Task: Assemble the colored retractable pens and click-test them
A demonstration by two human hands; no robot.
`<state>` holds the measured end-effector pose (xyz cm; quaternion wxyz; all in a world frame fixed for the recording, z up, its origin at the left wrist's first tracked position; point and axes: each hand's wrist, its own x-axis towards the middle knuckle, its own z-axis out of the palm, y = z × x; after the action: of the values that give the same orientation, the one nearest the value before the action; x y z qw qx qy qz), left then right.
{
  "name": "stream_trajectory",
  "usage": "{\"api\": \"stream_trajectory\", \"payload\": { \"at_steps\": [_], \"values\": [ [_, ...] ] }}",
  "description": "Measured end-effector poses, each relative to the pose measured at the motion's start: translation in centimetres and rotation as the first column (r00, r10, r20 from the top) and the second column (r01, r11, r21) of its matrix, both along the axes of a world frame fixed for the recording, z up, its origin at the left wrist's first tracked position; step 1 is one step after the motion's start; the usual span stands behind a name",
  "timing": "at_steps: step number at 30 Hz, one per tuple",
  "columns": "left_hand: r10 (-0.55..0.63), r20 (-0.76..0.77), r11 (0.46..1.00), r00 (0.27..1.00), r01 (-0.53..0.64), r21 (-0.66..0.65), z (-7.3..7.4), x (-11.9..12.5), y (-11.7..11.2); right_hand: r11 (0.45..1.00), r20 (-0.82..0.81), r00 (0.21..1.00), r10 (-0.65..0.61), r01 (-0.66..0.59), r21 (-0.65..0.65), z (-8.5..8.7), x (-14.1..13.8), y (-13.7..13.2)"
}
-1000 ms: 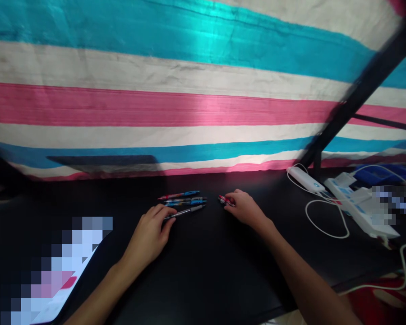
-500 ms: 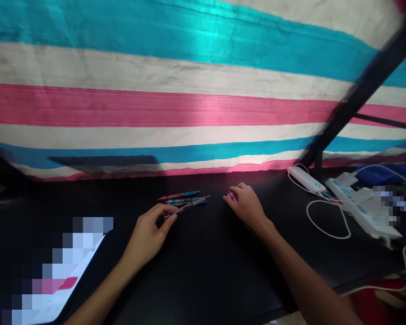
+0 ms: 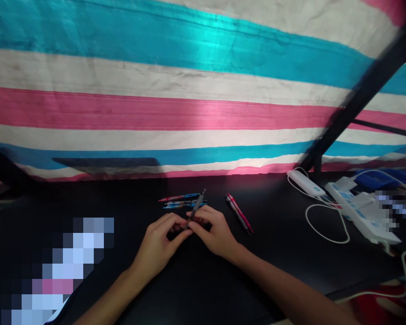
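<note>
A grey pen is tilted upward between my two hands, just above the black desk. My left hand pinches its lower end with thumb and fingers. My right hand is closed on the same pen from the other side, fingertips close to those of the left. Behind the hands lie a red and blue pen and blue pens, partly covered by the held pen. Right of my right hand, a red pen and a grey one rest side by side on the desk.
A white power strip with plugs and looping white cables lies at the right, beside a white box-shaped device. A lit, pixelated screen is at the lower left. Striped sheeting hangs behind the desk.
My right hand has let go of the red pen, leaving it on the desk, and moved left to the grey pen. My left hand has brought that pen rightward and tilted it up.
</note>
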<state>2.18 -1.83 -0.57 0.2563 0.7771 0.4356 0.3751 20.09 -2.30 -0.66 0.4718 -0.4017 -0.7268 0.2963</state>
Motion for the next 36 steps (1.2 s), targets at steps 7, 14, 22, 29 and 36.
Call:
{"api": "stream_trajectory", "payload": {
  "at_steps": [7,14,22,29,36],
  "values": [
    [-0.043,-0.104,0.993,0.994,0.054,0.106,0.1,0.1,-0.5,0.984,-0.163,0.986,0.046,-0.073,-0.165,0.1,0.0,0.0],
    [0.255,0.023,0.949,0.967,-0.255,0.188,0.6,-1.0,0.6,0.977,-0.058,0.998,0.003,-0.015,-0.213,0.1,1.5,0.6],
    [0.065,-0.164,0.964,0.984,-0.02,0.264,1.5,-1.9,0.9,0.944,-0.056,0.995,0.083,-0.096,-0.316,0.7,2.3,1.1],
    [0.109,-0.049,0.934,0.993,-0.085,0.346,1.9,-1.8,0.6,0.901,-0.26,0.966,-0.007,-0.107,-0.421,1.4,4.4,2.4],
    [0.166,0.047,0.948,0.985,-0.172,0.266,1.7,-2.4,1.4,0.895,-0.4,0.916,-0.014,-0.167,-0.414,1.4,4.8,2.6]
  ]
}}
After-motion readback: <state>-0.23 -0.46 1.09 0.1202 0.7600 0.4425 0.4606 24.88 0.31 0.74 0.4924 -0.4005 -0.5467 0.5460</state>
